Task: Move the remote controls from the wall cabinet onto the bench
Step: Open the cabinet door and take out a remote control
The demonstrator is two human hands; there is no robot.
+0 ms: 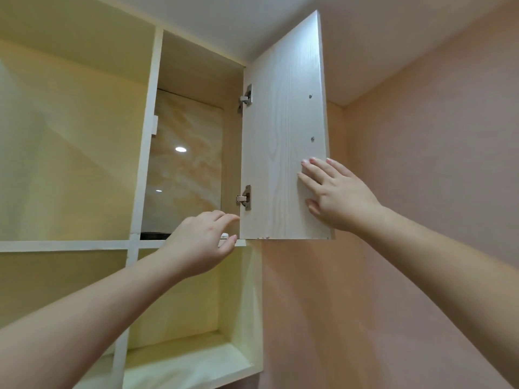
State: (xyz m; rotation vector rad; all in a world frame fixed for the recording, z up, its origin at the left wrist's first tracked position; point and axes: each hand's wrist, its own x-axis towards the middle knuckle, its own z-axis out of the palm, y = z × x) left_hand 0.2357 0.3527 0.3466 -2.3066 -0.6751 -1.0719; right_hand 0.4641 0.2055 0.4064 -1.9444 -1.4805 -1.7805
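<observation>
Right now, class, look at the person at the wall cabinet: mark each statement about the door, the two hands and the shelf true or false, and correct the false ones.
1. The cabinet door stands open. True.
2. The right hand grips a door handle. False: its fingers lie flat against the door's inner face, near the free edge.
3. The left hand reaches to the front of the upper shelf. True.
4. A dark object lies on that shelf, left of the left hand. True.
5. The left hand has lifted a remote clear of the cabinet. False: no remote is seen lifted out.
</observation>
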